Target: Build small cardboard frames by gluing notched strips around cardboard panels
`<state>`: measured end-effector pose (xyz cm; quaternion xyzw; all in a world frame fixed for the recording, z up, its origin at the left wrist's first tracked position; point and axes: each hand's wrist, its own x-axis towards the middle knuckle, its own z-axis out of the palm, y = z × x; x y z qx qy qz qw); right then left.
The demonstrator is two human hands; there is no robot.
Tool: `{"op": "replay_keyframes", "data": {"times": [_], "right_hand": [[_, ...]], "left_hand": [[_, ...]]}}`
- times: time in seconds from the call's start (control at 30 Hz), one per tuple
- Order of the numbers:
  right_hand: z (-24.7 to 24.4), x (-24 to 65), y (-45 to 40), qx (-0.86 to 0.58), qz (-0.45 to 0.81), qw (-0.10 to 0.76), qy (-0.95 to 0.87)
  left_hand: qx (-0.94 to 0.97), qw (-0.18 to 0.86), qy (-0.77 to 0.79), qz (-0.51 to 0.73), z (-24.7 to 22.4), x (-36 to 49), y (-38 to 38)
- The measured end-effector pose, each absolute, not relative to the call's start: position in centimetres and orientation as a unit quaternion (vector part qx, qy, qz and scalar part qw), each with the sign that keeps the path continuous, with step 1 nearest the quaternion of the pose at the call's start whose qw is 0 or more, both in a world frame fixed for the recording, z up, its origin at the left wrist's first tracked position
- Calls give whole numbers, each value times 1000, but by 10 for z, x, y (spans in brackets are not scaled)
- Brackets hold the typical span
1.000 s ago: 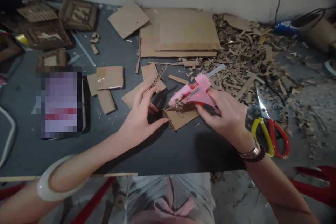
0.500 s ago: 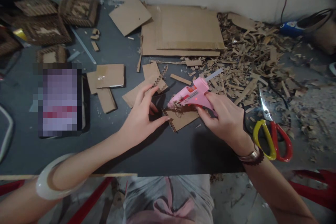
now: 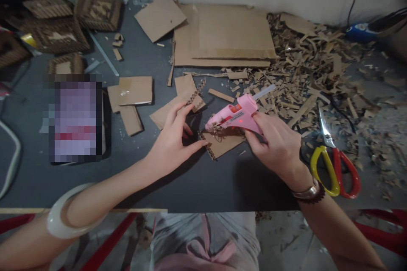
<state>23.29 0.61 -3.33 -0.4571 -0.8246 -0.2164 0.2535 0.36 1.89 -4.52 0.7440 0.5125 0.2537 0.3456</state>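
Note:
My right hand (image 3: 276, 144) is wrapped round a pink glue gun (image 3: 235, 114), whose nozzle points left over a small cardboard square (image 3: 222, 143). A clear glue stick (image 3: 265, 91) sticks out of the gun's back. My left hand (image 3: 171, 144) has its thumb at the left corner of the square, by a corrugated strip (image 3: 211, 150) on the edge. Its index and middle fingers close on the lower end of another corrugated strip (image 3: 199, 89), which slants up and away. The nozzle tip is partly hidden by tangled bits.
Scissors (image 3: 333, 165) with yellow and red handles lie right of my right hand. Cardboard scraps (image 3: 305, 72) cover the back right. Large cardboard sheets (image 3: 232, 31) lie behind. A blurred-out tablet (image 3: 76, 123) and small corrugated trays (image 3: 98, 8) are at left.
The whole view has shifted slightly, so things sit a little further right. Both hands and the glue gun keep nearly the same place over the cardboard square.

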Motion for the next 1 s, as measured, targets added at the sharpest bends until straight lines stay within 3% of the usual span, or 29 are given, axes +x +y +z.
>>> {"op": "replay_keyframes", "data": {"times": [1.0], "right_hand": [[-27,252,6,-489,-228,257,-802]], "left_hand": [[741,345,529,225,-40,4,21]]}}
